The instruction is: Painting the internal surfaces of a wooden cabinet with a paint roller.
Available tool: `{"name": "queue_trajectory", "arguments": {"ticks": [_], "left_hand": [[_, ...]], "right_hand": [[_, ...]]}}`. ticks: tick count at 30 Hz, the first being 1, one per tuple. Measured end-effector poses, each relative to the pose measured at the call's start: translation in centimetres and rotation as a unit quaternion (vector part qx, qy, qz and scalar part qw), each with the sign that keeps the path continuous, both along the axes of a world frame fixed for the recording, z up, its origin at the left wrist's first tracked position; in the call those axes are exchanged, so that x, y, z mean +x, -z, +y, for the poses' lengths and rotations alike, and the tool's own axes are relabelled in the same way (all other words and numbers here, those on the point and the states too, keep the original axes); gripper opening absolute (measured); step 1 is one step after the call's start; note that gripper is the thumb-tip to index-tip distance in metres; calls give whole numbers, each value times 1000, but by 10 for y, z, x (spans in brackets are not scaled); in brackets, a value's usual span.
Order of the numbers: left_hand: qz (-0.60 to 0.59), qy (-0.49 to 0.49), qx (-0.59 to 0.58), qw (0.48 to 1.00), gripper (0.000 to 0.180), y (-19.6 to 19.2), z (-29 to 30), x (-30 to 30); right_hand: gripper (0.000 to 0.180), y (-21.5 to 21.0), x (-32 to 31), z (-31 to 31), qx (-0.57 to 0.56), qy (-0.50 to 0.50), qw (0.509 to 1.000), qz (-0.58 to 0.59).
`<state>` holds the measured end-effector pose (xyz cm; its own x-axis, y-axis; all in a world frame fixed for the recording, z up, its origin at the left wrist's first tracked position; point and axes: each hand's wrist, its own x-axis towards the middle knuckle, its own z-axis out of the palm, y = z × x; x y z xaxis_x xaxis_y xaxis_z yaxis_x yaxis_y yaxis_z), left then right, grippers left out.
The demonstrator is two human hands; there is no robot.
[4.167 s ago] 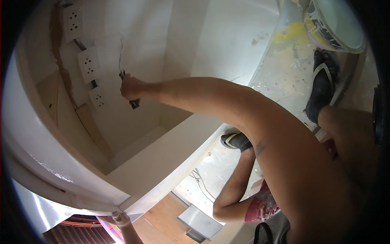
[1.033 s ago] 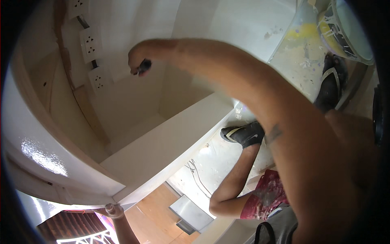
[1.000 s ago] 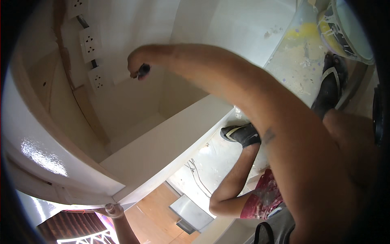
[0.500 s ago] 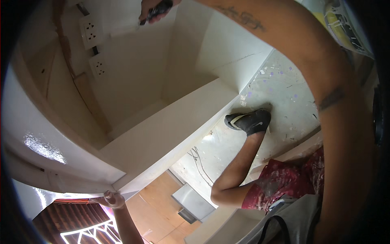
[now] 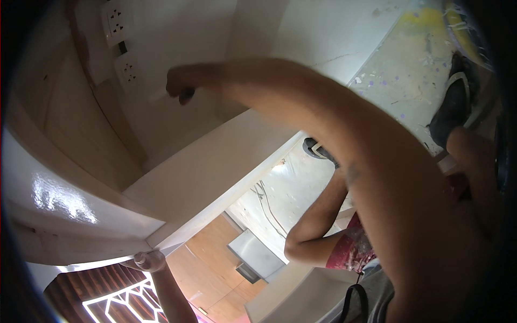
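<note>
We stretch our right arm (image 5: 344,129) across a white ledge (image 5: 215,167) into a pale recess. At its far end, the fingers of our right hand (image 5: 176,81) are curled around a dark tool (image 5: 187,96), mostly hidden in the fist, so we cannot make out its kind. The tool is in front of the recess's white back wall (image 5: 177,32), right of two white socket plates, an upper one (image 5: 114,22) and a lower one (image 5: 128,71). We cannot tell whether it touches the wall.

Our left hand (image 5: 151,261) is at the near corner, where the ledge meets a glossy curved white panel (image 5: 59,196). Its fingers are bent there, but we cannot tell how firmly they grip.

Below us, thin cables (image 5: 264,207) lie on the paint-spotted floor (image 5: 388,94), near a grey box (image 5: 256,253) beside light wood panels (image 5: 207,261). A paint-streaked bucket (image 5: 467,32) is cut off at the upper right, above our right foot (image 5: 455,105).
</note>
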<state>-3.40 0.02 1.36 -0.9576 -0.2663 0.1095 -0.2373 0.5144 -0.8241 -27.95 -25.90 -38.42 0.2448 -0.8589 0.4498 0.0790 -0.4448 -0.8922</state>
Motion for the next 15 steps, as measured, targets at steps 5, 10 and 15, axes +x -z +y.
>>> {"name": "queue_trajectory", "arguments": {"ticks": [5,10,15], "left_hand": [[89,47,65,993,75,-14,3,57],[54,86,51,994,58,-16,2,42],[-54,108,-6,993,50,6,13,2]], "right_hand": [[19,32,-117,47,-97,-14,969,-228],[22,25,-192,85,302,17,936,-181],[29,32,-106,62,-142,-7,981,-130]]}}
